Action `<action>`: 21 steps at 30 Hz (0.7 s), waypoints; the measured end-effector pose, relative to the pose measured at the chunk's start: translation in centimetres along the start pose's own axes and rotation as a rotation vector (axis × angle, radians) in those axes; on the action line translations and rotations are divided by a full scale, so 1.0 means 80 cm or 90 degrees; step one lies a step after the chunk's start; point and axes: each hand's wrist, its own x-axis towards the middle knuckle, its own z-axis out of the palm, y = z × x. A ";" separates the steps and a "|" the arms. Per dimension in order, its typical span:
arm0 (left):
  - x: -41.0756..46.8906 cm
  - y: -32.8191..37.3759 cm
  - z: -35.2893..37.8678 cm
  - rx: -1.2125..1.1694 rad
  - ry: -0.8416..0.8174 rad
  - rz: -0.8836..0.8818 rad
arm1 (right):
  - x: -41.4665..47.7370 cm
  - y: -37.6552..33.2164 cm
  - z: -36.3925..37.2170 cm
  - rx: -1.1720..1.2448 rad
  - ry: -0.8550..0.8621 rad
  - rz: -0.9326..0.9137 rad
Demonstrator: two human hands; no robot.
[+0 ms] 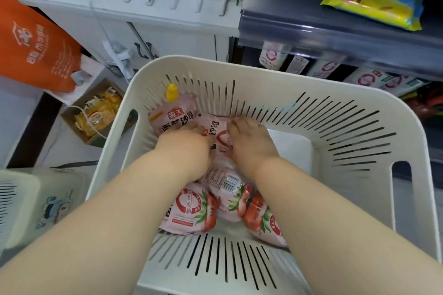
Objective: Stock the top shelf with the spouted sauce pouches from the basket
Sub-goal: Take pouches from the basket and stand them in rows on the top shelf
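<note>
pink spouted pouches (189, 208) heaped in basket (215, 64)

Left hand (185, 145), right hand (251, 140) — gripping sauce pouches (189, 208) — white basket (206, 61)

Shop: shelves (311, 24) of packaged goods (371, 0)

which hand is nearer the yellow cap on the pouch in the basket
Left. The left hand rests on the capped pouch, just below the yellow cap; the right hand sits farther right, on the neighbouring pouch.
</note>
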 end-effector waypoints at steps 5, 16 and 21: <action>-0.001 -0.005 0.000 0.033 -0.027 0.002 | -0.017 -0.002 0.018 -0.080 -0.012 0.026; -0.015 -0.015 -0.004 0.178 -0.079 0.051 | -0.039 0.048 0.042 -0.102 -0.067 -0.043; -0.033 -0.019 -0.005 0.211 -0.076 0.034 | -0.035 0.065 0.059 -0.093 -0.070 -0.039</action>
